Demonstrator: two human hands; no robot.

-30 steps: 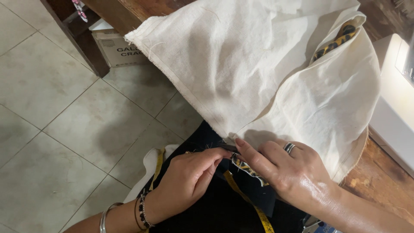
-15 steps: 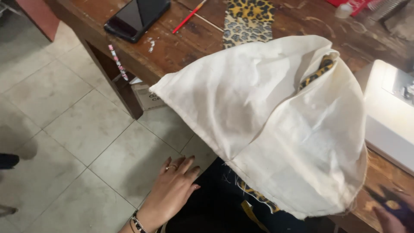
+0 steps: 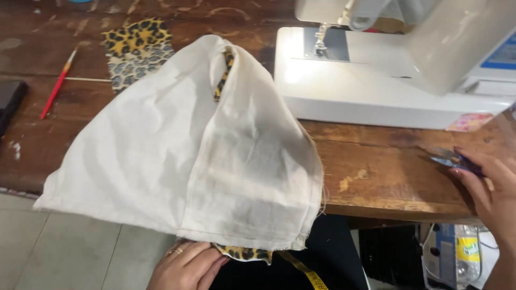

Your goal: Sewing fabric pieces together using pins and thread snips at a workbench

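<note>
Between both hands (apart) lies cream cloth (image 3: 183, 156).

A worn, scratched brown wooden surface (image 3: 376, 172) fills most of the view. Pale square floor tiles (image 3: 64, 258) show at lower left. Under the surface it is dark, seemingly shadowed.

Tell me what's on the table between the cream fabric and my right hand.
In the head view, only bare scuffed wooden tabletop separates the cream fabric from the right hand, which touches small scissors.
</note>
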